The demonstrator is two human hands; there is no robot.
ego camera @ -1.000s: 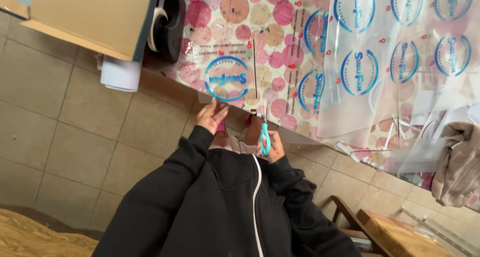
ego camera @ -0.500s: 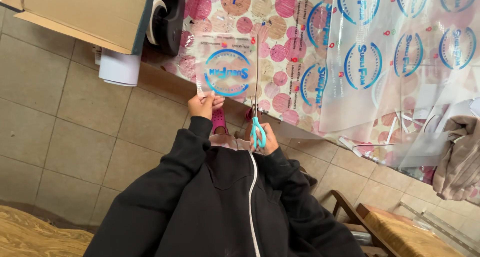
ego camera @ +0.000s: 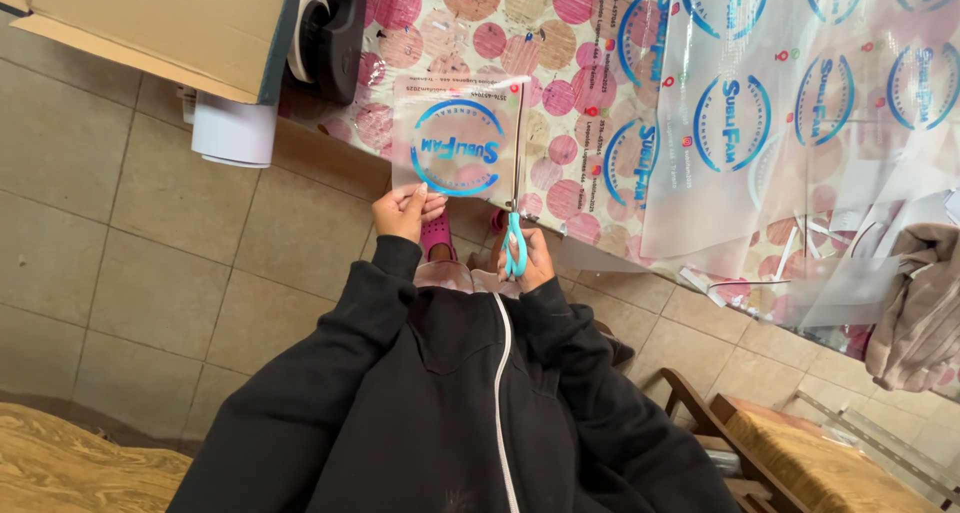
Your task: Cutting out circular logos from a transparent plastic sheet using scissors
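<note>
My left hand (ego camera: 402, 212) pinches the near edge of a clear plastic sheet (ego camera: 455, 138) printed with a round blue logo. The sheet lies over the edge of a table covered in a pink-dotted cloth (ego camera: 560, 83). My right hand (ego camera: 528, 261) grips scissors with turquoise handles (ego camera: 514, 245). Their long blades (ego camera: 518, 143) run up along the right edge of the sheet. Both my arms are in black sleeves, and a black zipped jacket fills the lower part of the head view.
A wide roll-out of clear printed film (ego camera: 800, 103) covers the right of the table. A cardboard box (ego camera: 150, 18), a white roll (ego camera: 232, 131) and a tape roll (ego camera: 312, 23) sit at the left. Wooden chairs (ego camera: 800, 453) stand on the tiled floor (ego camera: 120, 253).
Both hands have risen toward the table. The sheet has been lifted flat and the scissor blades now extend far up its right edge.
</note>
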